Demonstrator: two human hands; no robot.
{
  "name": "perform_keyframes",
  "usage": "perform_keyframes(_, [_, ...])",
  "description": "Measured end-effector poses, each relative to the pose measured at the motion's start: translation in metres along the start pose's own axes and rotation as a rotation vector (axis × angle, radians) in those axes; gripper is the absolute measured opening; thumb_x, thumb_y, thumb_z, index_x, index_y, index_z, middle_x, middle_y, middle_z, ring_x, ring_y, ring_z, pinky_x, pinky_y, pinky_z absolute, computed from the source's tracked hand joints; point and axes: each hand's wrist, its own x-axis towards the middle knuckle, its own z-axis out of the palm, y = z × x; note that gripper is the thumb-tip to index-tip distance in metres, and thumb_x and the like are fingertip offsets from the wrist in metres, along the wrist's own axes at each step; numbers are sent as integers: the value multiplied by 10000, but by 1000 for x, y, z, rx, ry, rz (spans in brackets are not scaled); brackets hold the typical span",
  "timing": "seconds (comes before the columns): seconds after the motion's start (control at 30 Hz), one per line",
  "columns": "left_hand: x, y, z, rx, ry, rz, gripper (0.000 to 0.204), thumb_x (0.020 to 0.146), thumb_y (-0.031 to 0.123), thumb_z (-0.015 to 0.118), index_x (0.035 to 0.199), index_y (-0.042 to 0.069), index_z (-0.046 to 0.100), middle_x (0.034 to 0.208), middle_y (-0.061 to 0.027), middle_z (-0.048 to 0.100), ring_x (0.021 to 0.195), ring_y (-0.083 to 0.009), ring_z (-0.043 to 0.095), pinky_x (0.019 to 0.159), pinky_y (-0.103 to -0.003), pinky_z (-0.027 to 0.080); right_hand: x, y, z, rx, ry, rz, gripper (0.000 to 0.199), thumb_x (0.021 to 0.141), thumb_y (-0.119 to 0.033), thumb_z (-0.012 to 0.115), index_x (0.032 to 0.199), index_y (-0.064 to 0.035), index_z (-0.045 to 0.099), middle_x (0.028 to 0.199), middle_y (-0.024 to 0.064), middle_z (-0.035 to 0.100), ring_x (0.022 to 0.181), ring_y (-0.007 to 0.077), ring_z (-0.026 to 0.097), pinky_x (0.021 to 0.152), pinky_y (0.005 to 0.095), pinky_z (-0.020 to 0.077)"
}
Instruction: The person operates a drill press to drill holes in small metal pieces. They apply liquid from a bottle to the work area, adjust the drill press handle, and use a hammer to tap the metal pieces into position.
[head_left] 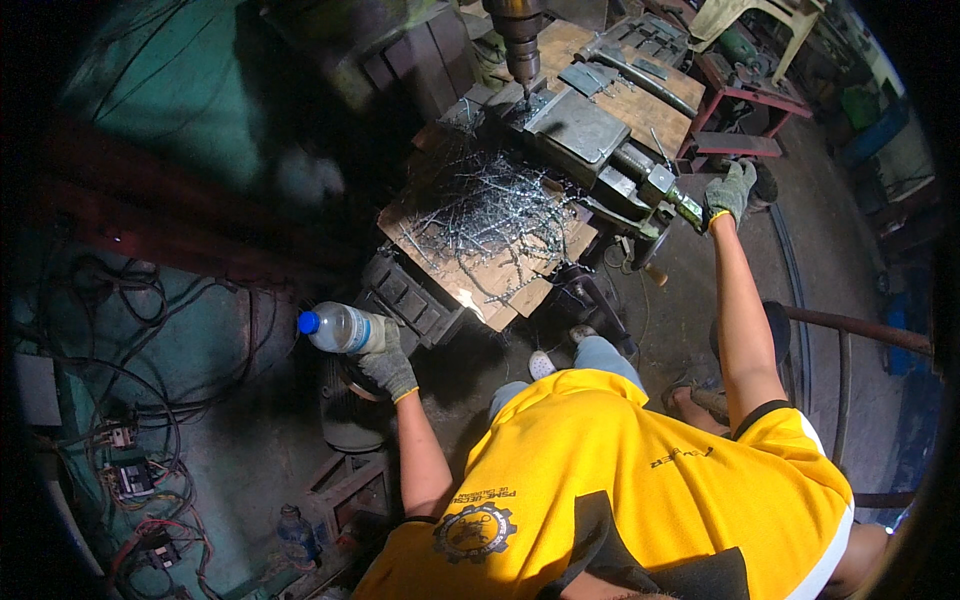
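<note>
From my remote seat, the drill press [520,40] worries me most: swarf [490,215] could snag my gloved right hand [730,190] gripping the vise handle [685,205], while my left hand [385,360], closed round the water bottle [340,328], might spill it.

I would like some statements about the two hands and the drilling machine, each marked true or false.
1. The left hand holds a clear plastic bottle with a blue cap. True.
2. The right hand is bare. False: it wears a grey glove.
3. The right hand grips the handle at the end of the vise. True.
4. The board under the vise is swept clean. False: curled metal shavings cover it.
5. The drill bit stands over the vise. True.
</note>
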Motion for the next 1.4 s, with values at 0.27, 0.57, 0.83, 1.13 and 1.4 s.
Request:
perform_keyframes(0.27, [2, -2, 2, -94, 108, 189, 772, 627, 451, 899, 1150, -38, 611, 1095, -205, 675, 1000, -352, 646, 908, -454, 494, 1, -3, -2, -52, 3, -6, 444, 744, -90, 573, 1187, -75, 587, 1406, 196, 425, 1332, 380, 396, 1090, 396, 360])
perform_keyframes(0.57, [-22, 47, -21, -175, 117, 175, 685, 639, 424, 897, 1087, -29, 645, 1074, -179, 694, 964, -325, 665, 872, -438, 511, 4, 0, 3, -150, -86, 66, 450, 828, -141, 550, 1272, -73, 561, 1429, 182, 424, 1293, 376, 460, 1060, 379, 391])
perform_keyframes(0.83, [-22, 50, -26, -157, 10, 131, 672, 685, 442, 866, 1072, -54, 630, 1047, -217, 693, 956, -344, 670, 859, -431, 506, 4, -2, 2, -84, -17, 71, 417, 841, -129, 537, 1254, -74, 561, 1407, 172, 439, 1304, 353, 444, 1070, 372, 378])
perform_keyframes(1.13, [-17, 38, -20, -38, 82, 175, 697, 688, 502, 844, 1067, -44, 633, 1038, -212, 695, 951, -351, 668, 850, -440, 509, 1, -8, -3, -79, -25, 38, 435, 807, -94, 533, 1240, -55, 559, 1361, 209, 445, 1276, 375, 441, 1069, 364, 378])
perform_keyframes(1.4, [-10, 24, -10, -122, 60, 125, 713, 656, 438, 884, 1112, -47, 630, 1071, -205, 686, 996, -346, 652, 907, -445, 495, 1, -12, -7, -121, -44, 43, 437, 822, -109, 532, 1256, -66, 552, 1367, 210, 447, 1277, 372, 445, 1069, 368, 381])
